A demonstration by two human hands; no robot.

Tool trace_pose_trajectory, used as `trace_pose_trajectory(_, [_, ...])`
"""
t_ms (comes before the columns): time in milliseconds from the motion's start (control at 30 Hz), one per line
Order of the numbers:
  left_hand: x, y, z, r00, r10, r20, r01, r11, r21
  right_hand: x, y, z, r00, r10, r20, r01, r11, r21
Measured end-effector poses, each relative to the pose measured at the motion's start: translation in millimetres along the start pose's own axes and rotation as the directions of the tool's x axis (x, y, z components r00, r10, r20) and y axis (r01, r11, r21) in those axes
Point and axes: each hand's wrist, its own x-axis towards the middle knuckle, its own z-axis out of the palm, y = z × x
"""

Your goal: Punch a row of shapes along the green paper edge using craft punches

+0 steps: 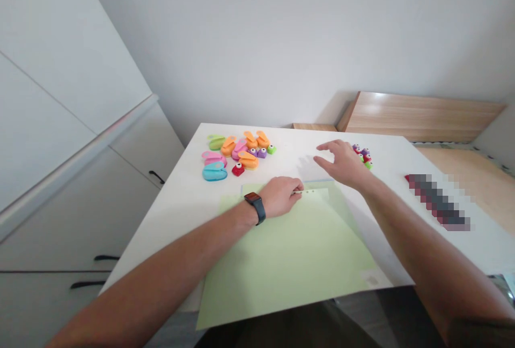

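Note:
A large light green sheet of paper (pixel 306 251) lies over the near part of the white table, its near edge hanging past the table's front. Small punched holes run along its far edge. My left hand (pixel 281 196), with a dark watch on the wrist, has its fingers closed on that far edge. Under the sheet, part of another pale green sheet (pixel 340 206) shows. My right hand (pixel 340 163) is raised with thumb and fingers apart, holding nothing. It is nearest to a cluster of small red, purple and green craft punches (pixel 367 157), partly hidden behind it.
Several colourful lever craft punches (pixel 215 171) and small button punches (pixel 238 169) stand at the table's far left. A blurred dark and red object (pixel 438 203) lies at the right. White cabinets (pixel 132 192) flank the left side; a wooden headboard (pixel 418 117) is beyond the table.

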Motion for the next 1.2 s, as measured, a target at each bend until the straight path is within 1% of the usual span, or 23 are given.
trace_pose_trajectory(100, [-4, -4, -3.4, 1.000, -0.007, -0.003, 0.007, 1.000, -0.005, 25, -29, 13, 0.991, -0.055, 0.124, 0.051, 0.998, 0.038])
trace_pose_trajectory(167, [-6, -5, -4.4, 1.000, -0.004, -0.006, 0.004, 1.000, -0.010, 44, -44, 29, 0.975, -0.060, 0.213, 0.050, 0.997, 0.052])
trace_pose_trajectory(233, [-7, -7, -4.5, 1.000, 0.005, -0.014, -0.005, 1.000, -0.009, 63, -55, 50, 0.957, -0.034, 0.289, 0.025, 0.999, 0.037])
trace_pose_trajectory(333, [-8, -8, -3.7, 1.000, 0.009, -0.028, -0.010, 1.000, -0.013, 85, -66, 79, 0.941, 0.057, 0.335, -0.065, 0.998, 0.013])
trace_pose_trajectory(400, [-9, -8, -3.2, 0.999, 0.010, -0.035, -0.011, 1.000, -0.017, 94, -69, 95, 0.931, 0.105, 0.349, -0.109, 0.994, -0.008])
trace_pose_trajectory(467, [-9, -8, -3.0, 0.999, 0.008, -0.037, -0.008, 1.000, -0.014, 98, -71, 105, 0.932, 0.115, 0.345, -0.116, 0.993, -0.016])
trace_pose_trajectory(533, [-10, -8, -3.2, 0.999, 0.005, -0.037, -0.005, 1.000, -0.012, 98, -71, 110, 0.937, 0.108, 0.332, -0.109, 0.994, -0.014])
trace_pose_trajectory(600, [-11, -7, -3.5, 0.999, 0.003, -0.037, -0.003, 1.000, -0.010, 95, -70, 108, 0.944, 0.105, 0.312, -0.107, 0.994, -0.011])
trace_pose_trajectory(667, [-11, -7, -3.5, 0.999, 0.004, -0.037, -0.004, 1.000, -0.007, 89, -66, 102, 0.954, 0.109, 0.280, -0.125, 0.991, 0.039])
trace_pose_trajectory(767, [-10, -8, -2.9, 0.999, 0.007, -0.036, -0.007, 1.000, -0.006, 75, -55, 86, 0.960, 0.138, 0.245, -0.199, 0.949, 0.244])
trace_pose_trajectory(800, [-9, -8, -2.7, 0.999, 0.008, -0.036, -0.008, 1.000, -0.005, 69, -50, 79, 0.957, 0.145, 0.251, -0.224, 0.919, 0.323])
trace_pose_trajectory(867, [-9, -9, -2.3, 0.999, 0.010, -0.033, -0.010, 1.000, -0.003, 55, -41, 62, 0.942, 0.152, 0.299, -0.285, 0.832, 0.475])
trace_pose_trajectory(967, [-8, -9, -2.3, 0.999, 0.005, -0.037, -0.005, 1.000, -0.008, 28, -28, 37, 0.933, 0.075, 0.353, -0.305, 0.686, 0.661])
trace_pose_trajectory(1033, [-8, -8, -2.7, 0.999, -0.002, -0.038, 0.001, 1.000, -0.016, 10, -21, 23, 0.921, 0.059, 0.384, -0.335, 0.619, 0.710])
trace_pose_trajectory(1067, [-8, -8, -2.9, 0.999, -0.008, -0.037, 0.007, 1.000, -0.019, 2, -17, 18, 0.914, 0.065, 0.400, -0.355, 0.605, 0.713])
trace_pose_trajectory(1200, [-7, -7, -3.0, 0.999, -0.017, -0.032, 0.016, 0.999, -0.036, -24, -2, 10, 0.889, 0.064, 0.454, -0.393, 0.617, 0.682])
